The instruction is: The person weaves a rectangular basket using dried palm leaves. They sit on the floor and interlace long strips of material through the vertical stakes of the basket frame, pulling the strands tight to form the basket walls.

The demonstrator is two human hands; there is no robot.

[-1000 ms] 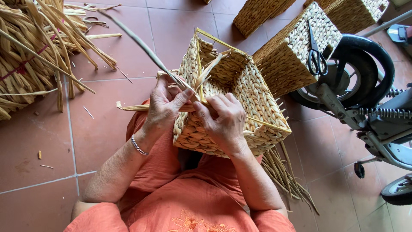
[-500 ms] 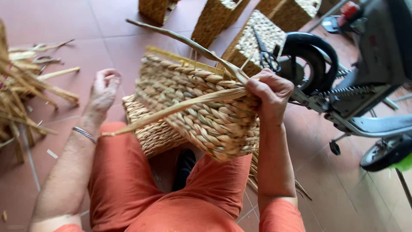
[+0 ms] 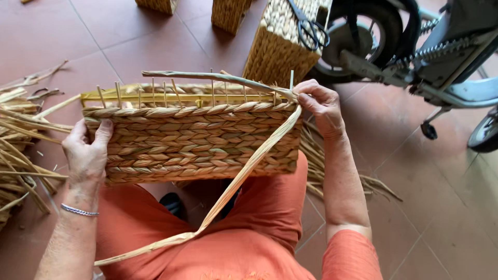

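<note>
Since a moment ago, left hand (image 3: 87,155) has grasped the woven basket (image 3: 192,140)'s near end; right hand (image 3: 321,106) pinches a straw strand (image 3: 249,168) at its far corner.

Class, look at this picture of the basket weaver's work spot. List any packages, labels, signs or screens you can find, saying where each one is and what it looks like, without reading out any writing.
None are in view: no package, label, sign or screen.
What shows instead is a half-woven basket held by the left hand and right hand, finished baskets behind with scissors on one, loose straw and a parked scooter.
</note>
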